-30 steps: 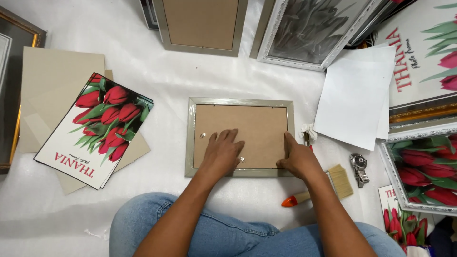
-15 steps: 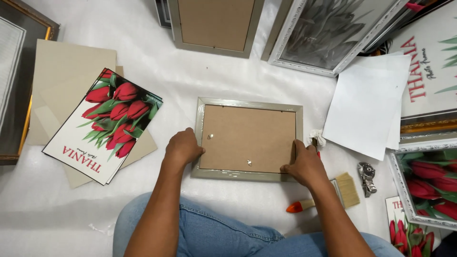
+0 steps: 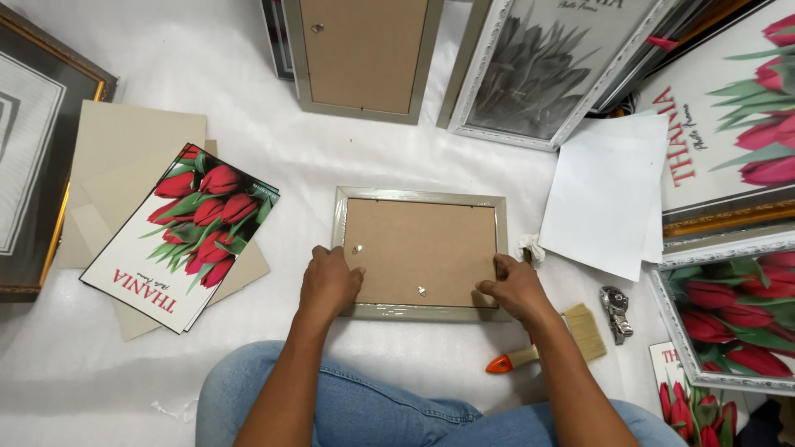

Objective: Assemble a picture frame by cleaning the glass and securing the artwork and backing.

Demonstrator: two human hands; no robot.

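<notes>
A red-tulip print point(image 3: 180, 234) lies on beige backing boards point(image 3: 124, 157) at the left, beside a dark picture in a gold frame point(image 3: 33, 157); another frame lies face down point(image 3: 363, 54) at the top, next to a white frame holding a grey tulip picture point(image 3: 546, 66); white sheets of paper point(image 3: 609, 194) lie to the right; a brush with an orange-tipped handle point(image 3: 542, 348) and a small metal tool point(image 3: 616, 311) lie near a white-framed tulip print point(image 3: 733, 319); everything rests on a white sheet point(image 3: 248, 116).
</notes>
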